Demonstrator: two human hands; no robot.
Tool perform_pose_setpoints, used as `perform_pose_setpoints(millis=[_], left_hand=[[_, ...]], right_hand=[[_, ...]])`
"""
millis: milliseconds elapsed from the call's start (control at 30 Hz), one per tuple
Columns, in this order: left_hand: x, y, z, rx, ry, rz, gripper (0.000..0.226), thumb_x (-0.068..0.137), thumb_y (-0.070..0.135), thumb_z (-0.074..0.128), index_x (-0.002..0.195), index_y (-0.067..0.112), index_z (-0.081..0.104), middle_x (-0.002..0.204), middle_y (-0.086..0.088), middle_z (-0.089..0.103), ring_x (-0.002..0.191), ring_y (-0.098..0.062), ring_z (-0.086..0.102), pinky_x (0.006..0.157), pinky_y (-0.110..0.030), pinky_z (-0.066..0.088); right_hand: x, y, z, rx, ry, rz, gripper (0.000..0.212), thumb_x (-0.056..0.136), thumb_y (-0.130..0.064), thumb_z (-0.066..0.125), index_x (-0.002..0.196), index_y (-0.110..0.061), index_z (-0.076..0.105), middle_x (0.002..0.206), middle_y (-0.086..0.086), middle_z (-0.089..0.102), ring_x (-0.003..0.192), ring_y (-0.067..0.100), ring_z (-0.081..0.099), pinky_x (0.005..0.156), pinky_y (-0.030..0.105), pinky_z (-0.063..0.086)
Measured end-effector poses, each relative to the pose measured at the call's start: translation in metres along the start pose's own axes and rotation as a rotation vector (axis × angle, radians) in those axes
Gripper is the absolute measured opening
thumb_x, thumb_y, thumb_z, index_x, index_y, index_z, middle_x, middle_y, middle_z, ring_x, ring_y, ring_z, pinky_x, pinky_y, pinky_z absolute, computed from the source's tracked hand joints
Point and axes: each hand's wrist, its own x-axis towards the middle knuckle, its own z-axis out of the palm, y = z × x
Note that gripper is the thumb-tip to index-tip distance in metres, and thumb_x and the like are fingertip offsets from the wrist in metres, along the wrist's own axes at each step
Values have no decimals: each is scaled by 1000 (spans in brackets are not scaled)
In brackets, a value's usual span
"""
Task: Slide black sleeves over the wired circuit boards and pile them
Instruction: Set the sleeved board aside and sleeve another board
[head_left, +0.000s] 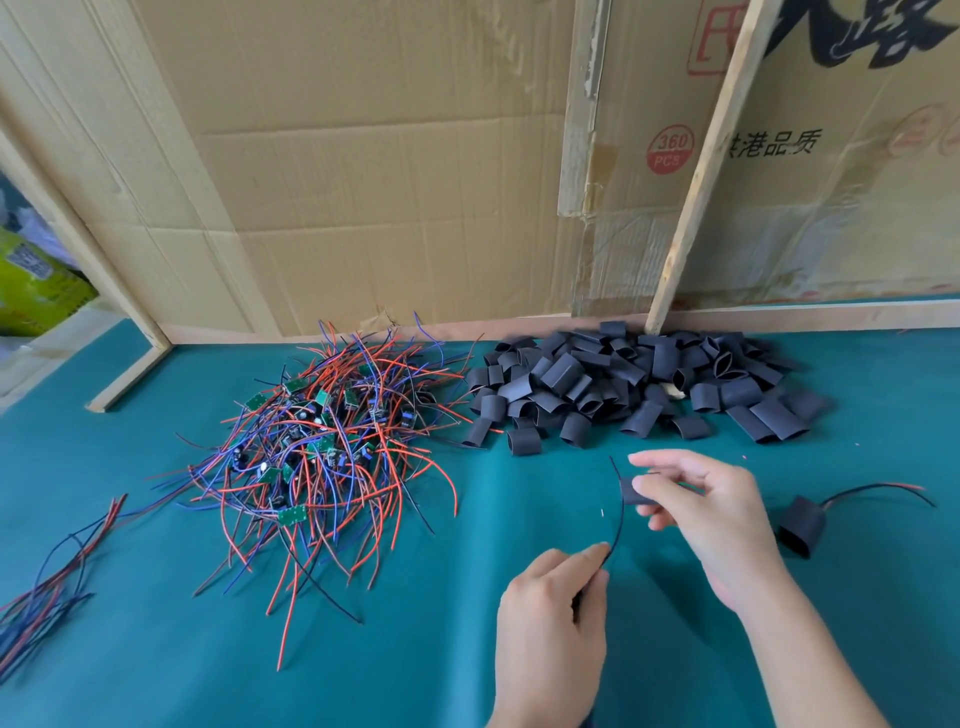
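Note:
A tangled heap of wired circuit boards (322, 441), small green boards with red, blue and black leads, lies at the left of the teal table. A pile of black sleeves (639, 384) sits at the back right. My right hand (711, 509) pinches one black sleeve (632, 491) above the table. A thin black wire (619, 519) runs from that sleeve down to my left hand (556, 623), which pinches its lower end. One sleeved board (802, 525) with its leads lies to the right of my right hand.
Loose red, blue and black wires (52, 587) lie at the left edge. Cardboard sheets (363, 182) and a leaning wooden slat (701, 171) wall off the back. A wooden frame (130, 374) stands at the back left on the teal table (415, 649).

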Motion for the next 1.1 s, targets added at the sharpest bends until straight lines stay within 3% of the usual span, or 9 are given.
perform_pose_setpoints(millis=[167, 333, 433, 567, 700, 833, 900, 1000, 1100], left_hand=[[-1, 0, 0, -16, 19, -15, 26, 93, 25, 64, 114, 34, 76, 76, 9, 63, 66, -8, 57, 66, -27, 50], [0, 0, 0, -30, 38, -38, 26, 94, 23, 64, 115, 33, 75, 76, 10, 61, 65, -7, 55, 63, -24, 48], [1, 0, -2, -39, 68, -55, 25, 92, 20, 64, 111, 32, 76, 75, 11, 62, 64, -7, 55, 62, -24, 48], [1, 0, -4, -179, 87, -136, 24, 88, 16, 60, 102, 30, 75, 76, 12, 64, 61, -11, 60, 62, -31, 52], [3, 2, -6, -231, 129, -207, 19, 89, 21, 57, 95, 29, 73, 60, 14, 51, 50, -6, 43, 52, -20, 39], [3, 1, -6, -226, 163, -266, 26, 103, 27, 53, 80, 32, 64, 64, -2, 58, 56, -21, 51, 58, -35, 44], [3, 3, -6, -221, 170, -273, 28, 105, 29, 51, 78, 35, 58, 65, -4, 59, 57, -22, 51, 59, -36, 44], [3, 2, -6, -211, 163, -281, 26, 104, 30, 53, 78, 26, 56, 63, -8, 57, 57, -26, 49, 59, -41, 44], [3, -1, -6, -219, 169, -285, 24, 104, 26, 54, 80, 24, 54, 62, -3, 60, 54, -19, 50, 56, -34, 43]], right_hand=[[-5, 0, 10, 12, -83, 29, 17, 85, -1, 76, 83, -17, 82, 79, 12, 76, 65, 15, 64, 62, 26, 52], [-8, -3, 17, 40, -171, 106, 13, 78, -17, 83, 88, -24, 80, 85, 13, 78, 61, 15, 58, 59, 28, 49], [-7, 1, 21, 62, -66, 119, 5, 86, -17, 81, 86, -17, 76, 79, 11, 76, 59, 16, 57, 58, 31, 47], [-10, 5, 31, 1, 43, 78, 18, 91, -28, 78, 85, -14, 69, 60, 1, 65, 53, 17, 58, 52, 31, 45], [-19, 4, 46, -176, -141, 12, 18, 93, -28, 75, 77, -26, 68, 64, 2, 70, 53, 14, 62, 47, 25, 45], [-24, -2, 48, -151, -274, 55, 17, 92, -25, 77, 81, -27, 65, 71, 8, 74, 53, 17, 61, 47, 26, 44], [-24, -5, 44, -121, -295, 58, 16, 89, -24, 79, 82, -25, 65, 74, 13, 75, 53, 17, 60, 46, 27, 44], [-25, -9, 44, -74, -326, 54, 13, 81, -29, 80, 81, -25, 68, 74, 14, 75, 54, 18, 61, 46, 27, 45], [-28, -6, 50, 45, -335, 53, 12, 82, -19, 87, 87, -23, 76, 81, 16, 77, 62, 21, 64, 55, 28, 51]])
